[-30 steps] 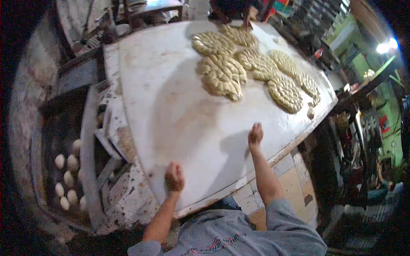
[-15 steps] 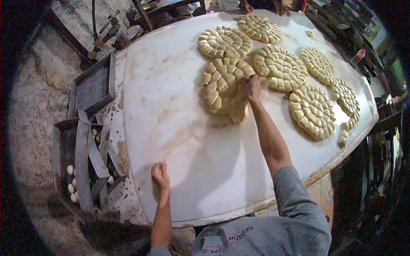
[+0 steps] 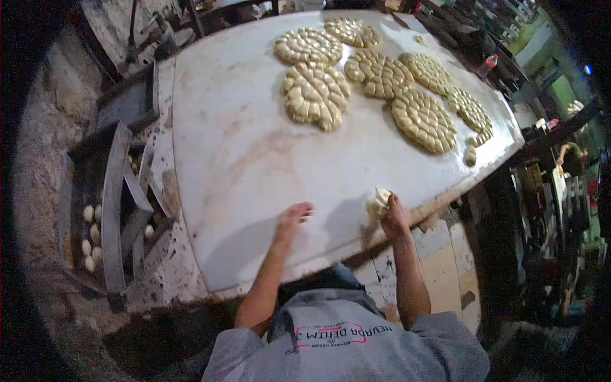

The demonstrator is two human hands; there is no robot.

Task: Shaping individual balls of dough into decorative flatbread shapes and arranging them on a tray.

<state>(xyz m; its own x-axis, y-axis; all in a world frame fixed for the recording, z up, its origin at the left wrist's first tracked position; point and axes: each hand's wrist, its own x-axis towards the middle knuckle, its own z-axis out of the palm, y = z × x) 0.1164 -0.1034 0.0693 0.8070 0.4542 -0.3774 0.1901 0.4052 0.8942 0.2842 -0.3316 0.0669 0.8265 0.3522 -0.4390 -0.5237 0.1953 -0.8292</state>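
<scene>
My right hand (image 3: 396,218) is near the table's front edge, closed on a small clump of pale dough pieces (image 3: 378,202). To its left, over the white tabletop (image 3: 248,191), is my left hand (image 3: 294,219). That hand is slightly blurred, with its fingers extended toward the right and nothing visible in them. Farther back lies the nearest left coil of dough pieces (image 3: 316,95), its front end ragged. Several more flat spiral coils lie beyond and to the right, among them one large round coil (image 3: 423,120).
Left of the table are dark metal trays (image 3: 114,210), some tilted against each other, with several round dough balls (image 3: 89,213) among them. A bottle with a red cap (image 3: 489,63) stands beyond the right edge. Another person (image 3: 573,156) is far right.
My right hand has come back from the left coil toward the front edge, bringing dough pieces away. My left hand has moved right and its fingers have opened. The view has shifted.
</scene>
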